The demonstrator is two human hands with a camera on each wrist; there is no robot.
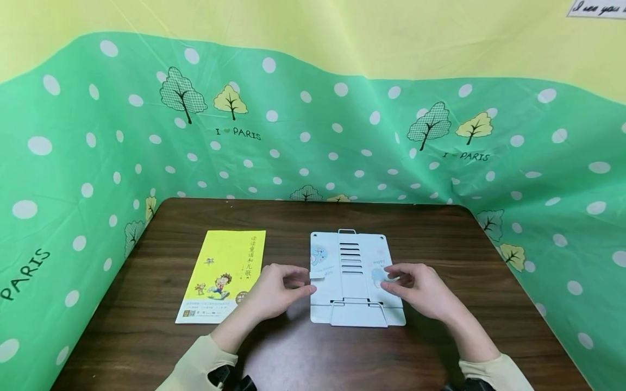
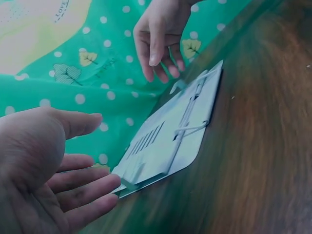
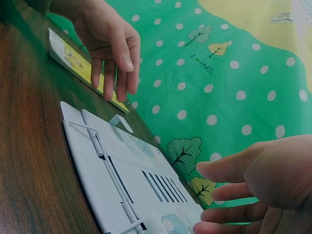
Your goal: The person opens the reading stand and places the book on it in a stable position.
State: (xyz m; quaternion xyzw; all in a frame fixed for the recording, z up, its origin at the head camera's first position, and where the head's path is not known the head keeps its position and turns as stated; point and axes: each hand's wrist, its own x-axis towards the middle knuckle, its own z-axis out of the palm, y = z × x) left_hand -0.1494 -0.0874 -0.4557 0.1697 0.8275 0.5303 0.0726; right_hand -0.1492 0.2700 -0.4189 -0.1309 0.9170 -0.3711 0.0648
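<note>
A white book stand (image 1: 349,290) lies folded flat on the table, with slots down its middle and a wire page holder (image 1: 359,321) at its near edge. My left hand (image 1: 279,288) is at the stand's left edge, beside a small side clip (image 1: 317,275). Its fingers are loosely extended in the left wrist view, with nothing gripped. On the opposite side, my right hand (image 1: 420,288) hovers by the right edge, fingers apart and holding nothing. Another side clip (image 2: 178,87) shows there in the left wrist view. Whether any fingertip touches the stand, I cannot tell.
A yellow children's book (image 1: 220,266) lies face up left of the stand, partly behind my left hand. The dark wooden table (image 1: 420,228) is bordered by a green and yellow curtain (image 1: 303,136) at the back and sides.
</note>
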